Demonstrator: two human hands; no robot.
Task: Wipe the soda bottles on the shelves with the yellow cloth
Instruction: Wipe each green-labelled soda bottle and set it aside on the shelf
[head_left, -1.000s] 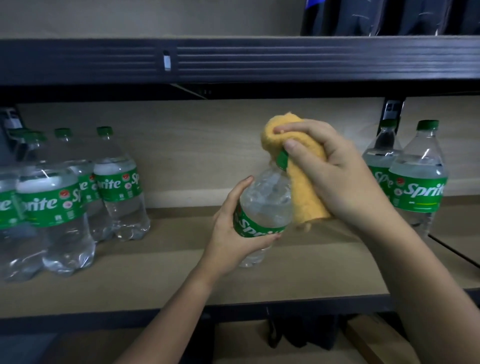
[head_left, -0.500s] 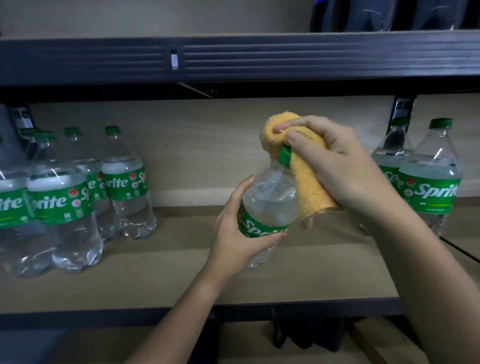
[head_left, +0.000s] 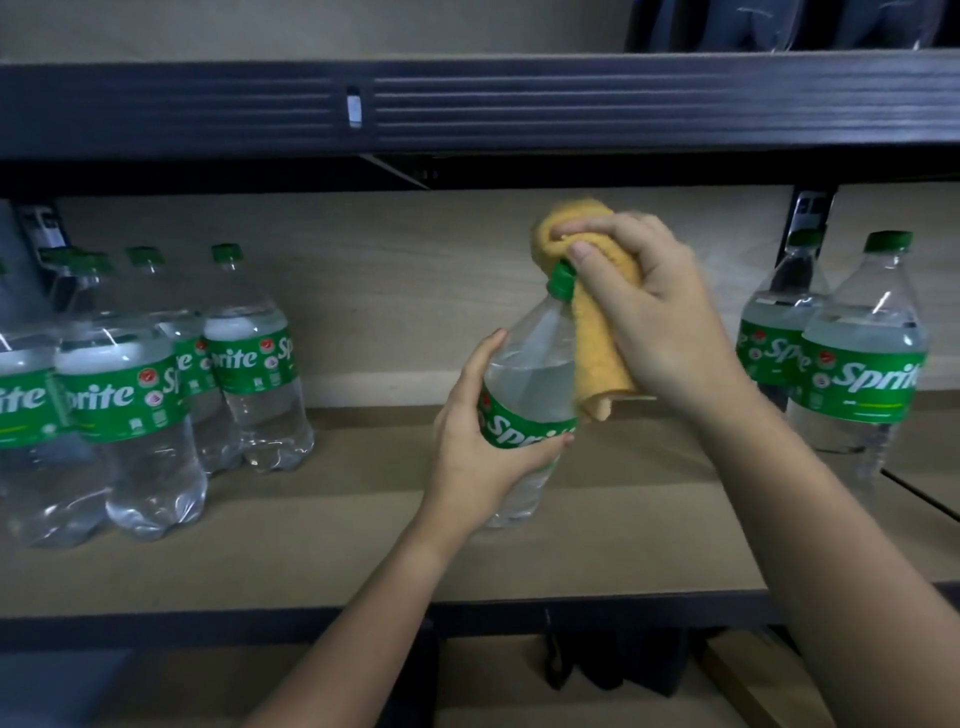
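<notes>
A clear Sprite bottle with a green cap and green label is tilted to the right above the middle shelf. My left hand grips it around the label from the left. My right hand holds the yellow cloth bunched over the cap and down the bottle's right shoulder. The thumb presses the cloth beside the cap. The cloth's lower end hangs folded next to the label.
Several Sprite bottles stand grouped at the shelf's left. Two more Sprite bottles stand at the right. The wooden shelf board has a dark front rail. A dark upper shelf beam runs overhead.
The cloth has shifted slightly over the cap and my right thumb has moved closer to it. The bottle stays in my left hand at the same tilt.
</notes>
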